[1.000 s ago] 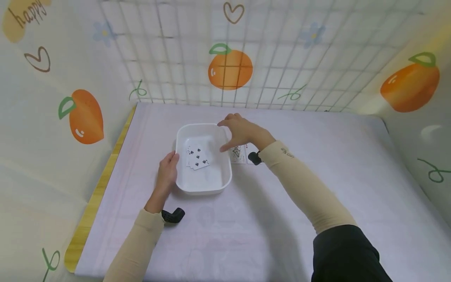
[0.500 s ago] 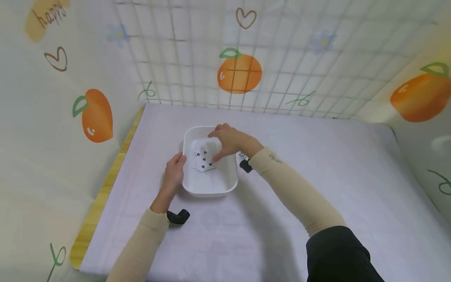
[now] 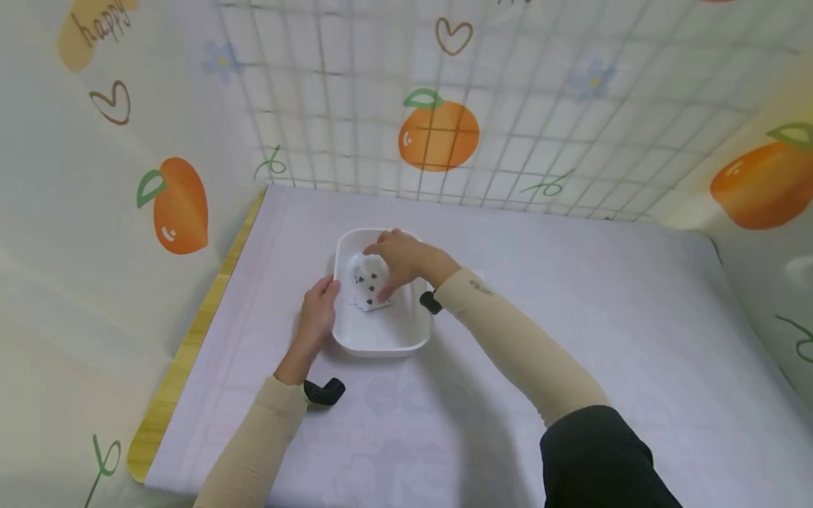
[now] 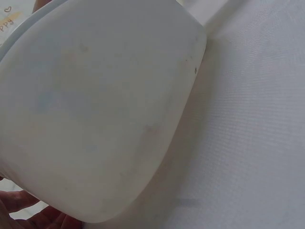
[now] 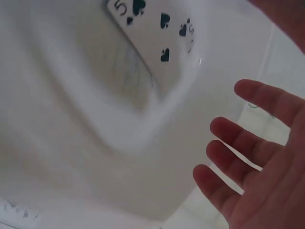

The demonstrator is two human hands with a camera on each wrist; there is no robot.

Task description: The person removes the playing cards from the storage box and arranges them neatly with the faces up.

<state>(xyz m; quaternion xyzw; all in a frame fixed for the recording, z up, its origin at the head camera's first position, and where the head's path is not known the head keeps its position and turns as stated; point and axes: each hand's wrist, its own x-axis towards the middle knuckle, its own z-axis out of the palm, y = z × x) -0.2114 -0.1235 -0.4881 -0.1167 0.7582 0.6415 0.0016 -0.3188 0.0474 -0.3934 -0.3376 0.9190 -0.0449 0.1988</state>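
Observation:
A white plastic tub (image 3: 381,337) stands on the cloth-covered table. My left hand (image 3: 315,314) grips its left wall, thumb at the rim; the left wrist view shows the tub's outer side (image 4: 100,105) with fingers at the lower left. Inside lie a few overlapping playing cards, the five of spades (image 3: 366,283) on top, its face also plain in the right wrist view. My right hand (image 3: 404,261) hovers over the tub, thumb and fingers spread apart, its thumb overlapping the cards in the head view. No card shows between its fingers.
Beyond the tub's rim, part of another card (image 5: 21,214) shows in the right wrist view; my right forearm covers that area in the head view. A wire grid (image 3: 508,141) behind a printed curtain rises at the table's back. The wooden table edge (image 3: 184,339) shows at left.
My right hand has moved left and toward me, from the tub's right rim to over the cards inside. The left hand keeps its grip; the head view has shifted slightly.

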